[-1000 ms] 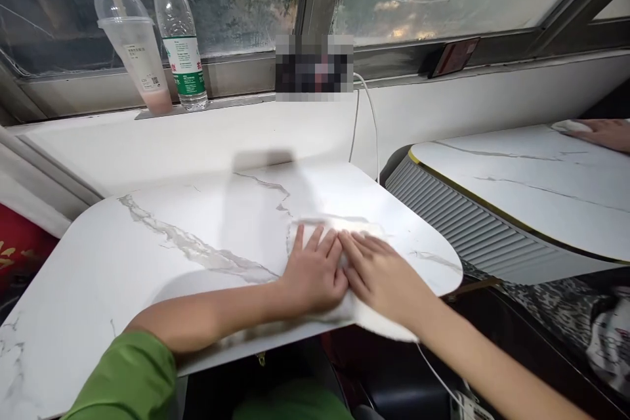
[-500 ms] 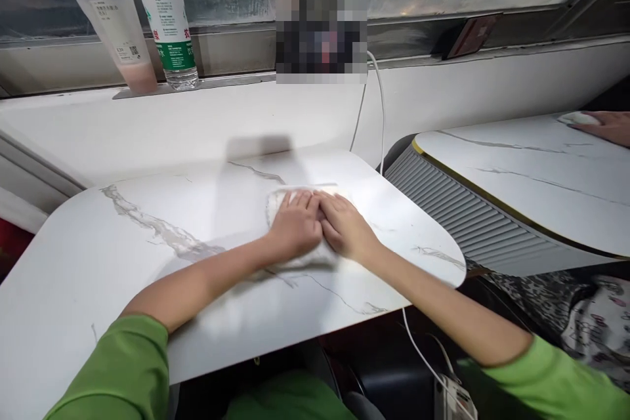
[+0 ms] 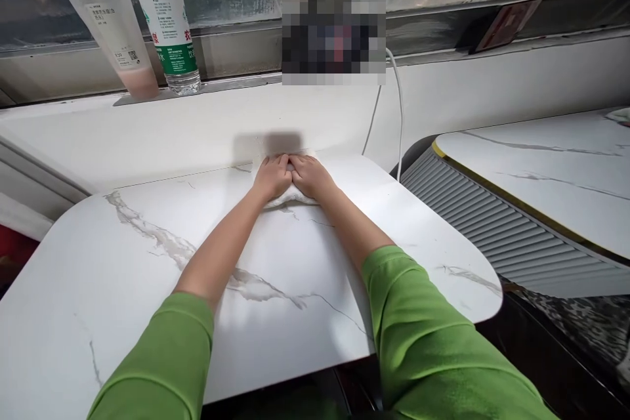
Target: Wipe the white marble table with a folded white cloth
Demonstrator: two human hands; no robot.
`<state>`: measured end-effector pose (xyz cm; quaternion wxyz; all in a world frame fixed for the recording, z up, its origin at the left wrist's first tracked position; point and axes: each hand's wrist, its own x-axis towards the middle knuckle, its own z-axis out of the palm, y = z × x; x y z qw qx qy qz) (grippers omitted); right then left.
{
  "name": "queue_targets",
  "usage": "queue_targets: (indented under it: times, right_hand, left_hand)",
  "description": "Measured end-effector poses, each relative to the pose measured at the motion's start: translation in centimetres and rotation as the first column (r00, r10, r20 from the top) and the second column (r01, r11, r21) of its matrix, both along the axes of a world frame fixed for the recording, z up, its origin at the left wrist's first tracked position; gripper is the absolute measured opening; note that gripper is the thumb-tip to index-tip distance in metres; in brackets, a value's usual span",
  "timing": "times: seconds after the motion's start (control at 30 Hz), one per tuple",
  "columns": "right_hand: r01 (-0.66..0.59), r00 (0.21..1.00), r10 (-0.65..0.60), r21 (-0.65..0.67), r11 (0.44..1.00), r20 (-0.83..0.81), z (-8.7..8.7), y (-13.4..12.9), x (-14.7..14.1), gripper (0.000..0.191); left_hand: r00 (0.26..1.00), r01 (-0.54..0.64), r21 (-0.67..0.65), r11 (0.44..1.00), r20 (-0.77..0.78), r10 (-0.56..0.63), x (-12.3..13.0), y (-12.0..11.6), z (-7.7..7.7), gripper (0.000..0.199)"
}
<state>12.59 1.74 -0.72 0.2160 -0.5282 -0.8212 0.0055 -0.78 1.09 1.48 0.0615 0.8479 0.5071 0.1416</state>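
Note:
A white cloth (image 3: 291,197) lies bunched on the marble-patterned white table (image 3: 295,256), close to its far edge by the wall. My left hand (image 3: 273,177) presses on the left part of the cloth, its fingers together and pointing away from me. Beside it, touching at the thumbs, my right hand (image 3: 310,175) bears down on the right part, fingers also pressed together. Both arms are stretched forward in green sleeves.
On the window sill stand a plastic cup (image 3: 111,26) with pink liquid and a water bottle (image 3: 170,33). A white cable (image 3: 399,111) hangs by the wall. Another marble-patterned table (image 3: 551,157) stands at the right.
Both my hands and the cloth have moved away from me and a little left, up to the table's far edge. The other person's hand at the right has left the view.

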Motion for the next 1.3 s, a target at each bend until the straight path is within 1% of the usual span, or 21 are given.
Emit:
queue_targets:
  times: [0.07,0.17,0.23,0.3,0.4,0.5,0.63,0.7,0.73,0.8,0.87,0.93,1.03,1.13,1.3]
  right_hand:
    - [0.008,1.000,-0.008,0.015,1.000,0.015,-0.1,-0.3,0.0,0.045]
    - [0.005,1.000,-0.006,0.033,0.999,0.029,-0.2,-1.4,0.0,0.045]
    - [-0.006,1.000,0.005,0.039,0.999,0.029,-0.3,-2.6,-0.1,0.046]
    - [-0.014,0.999,0.012,0.044,0.999,0.037,-0.3,-4.3,-0.4,0.048]
    - [-0.003,0.998,0.000,0.055,0.998,0.062,-0.3,-8.3,-1.1,0.050]
    - [-0.005,0.996,-0.001,0.067,0.998,0.091,-0.3,-14.0,-2.1,0.051]
    - [-0.063,0.993,0.049,0.128,0.990,0.106,0.0,-21.7,-4.1,0.050]
    - [-0.088,0.992,0.073,0.142,0.986,0.108,0.1,-24.3,-5.2,0.050]
    - [-0.099,0.991,0.084,0.141,0.985,0.107,0.2,-25.1,-5.6,0.051]
    - [-0.119,0.989,0.106,0.131,0.984,0.104,0.4,-25.9,-6.3,0.051]
    - [-0.137,0.987,0.126,0.118,0.983,0.101,0.6,-25.8,-6.7,0.052]
    - [-0.166,0.983,0.156,0.106,0.980,0.098,0.6,-24.8,-6.7,0.053]
    - [-0.196,0.979,0.190,0.087,0.977,0.078,0.5,-21.9,-6.8,0.051]
    - [-0.163,0.986,0.160,0.049,0.985,0.051,0.2,-17.3,-7.5,0.050]
    - [-0.080,0.997,0.080,-0.003,0.997,0.023,0.1,-8.1,-9.7,0.049]
  left_hand:
    - [1.000,-0.007,-0.001,1.000,-0.009,0.007,-0.1,-0.3,-0.1,0.040]
    - [0.999,-0.026,-0.022,0.999,-0.036,0.025,-0.3,-1.4,-0.4,0.045]
    - [0.998,-0.031,-0.040,0.999,-0.064,0.029,-0.5,-2.6,-0.5,0.049]
    - [0.995,-0.029,-0.047,0.998,-0.093,0.024,-0.8,-4.2,-0.4,0.052]
    - [0.994,-0.009,-0.051,0.999,-0.113,0.003,-1.7,-8.0,-0.3,0.053]
    - [0.994,0.032,-0.038,0.999,-0.106,-0.036,-3.1,-13.2,-0.3,0.053]
    - [0.992,0.097,0.001,0.995,-0.081,-0.096,-5.7,-20.4,-0.4,0.053]
    - [0.990,0.119,0.021,0.993,-0.082,-0.117,-7.0,-23.0,-0.4,0.052]
    - [0.988,0.128,0.031,0.991,-0.085,-0.125,-7.5,-23.9,-0.3,0.052]
    - [0.987,0.138,0.044,0.990,-0.090,-0.133,-8.2,-25.0,-0.2,0.052]
    - [0.988,0.134,0.046,0.990,-0.085,-0.130,-8.6,-25.1,-0.1,0.052]
    - [0.990,0.121,0.039,0.992,-0.073,-0.117,-8.7,-24.4,-0.2,0.053]
    - [0.995,0.081,0.025,0.996,-0.057,-0.079,-8.7,-21.7,-0.5,0.052]
    - [0.997,0.049,0.005,0.999,-0.059,-0.049,-9.2,-17.1,-0.7,0.051]
    - [0.997,0.052,-0.005,0.999,-0.061,-0.052,-10.9,-7.5,-0.6,0.047]
